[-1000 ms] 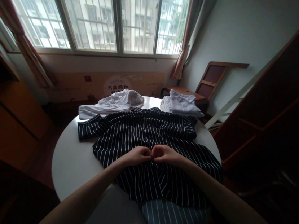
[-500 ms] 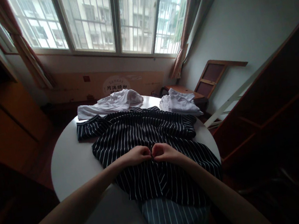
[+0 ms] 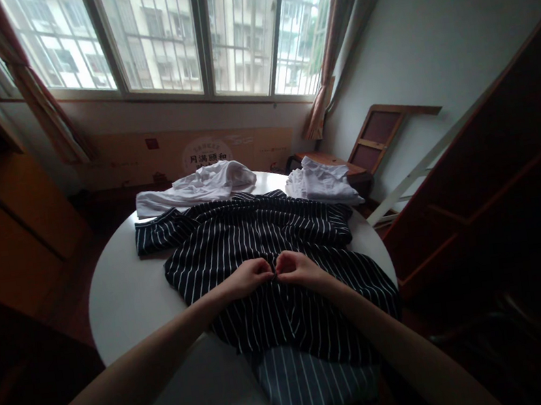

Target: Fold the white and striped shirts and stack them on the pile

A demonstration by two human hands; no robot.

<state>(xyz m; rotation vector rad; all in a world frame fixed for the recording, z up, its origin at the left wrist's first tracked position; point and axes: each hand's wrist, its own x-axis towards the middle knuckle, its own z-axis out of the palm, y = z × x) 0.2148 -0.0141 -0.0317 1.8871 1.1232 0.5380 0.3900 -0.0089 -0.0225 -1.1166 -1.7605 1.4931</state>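
Note:
A dark striped shirt (image 3: 254, 231) with thin white stripes lies spread across a round white table (image 3: 124, 299). Its hem hangs over the near edge. My left hand (image 3: 247, 277) and my right hand (image 3: 296, 269) meet at the middle of the shirt front, fingers curled and pinching the fabric between them. What sits exactly under the fingertips is too small to make out.
Two white garments lie at the far side of the table: a crumpled one (image 3: 199, 185) at the back left and a folded one (image 3: 322, 183) at the back right. A wooden folding chair (image 3: 376, 143) leans against the right wall. Dark furniture stands on both sides.
Both hands have stayed together on the shirt front with only slight finger movement. The view has tilted a little.

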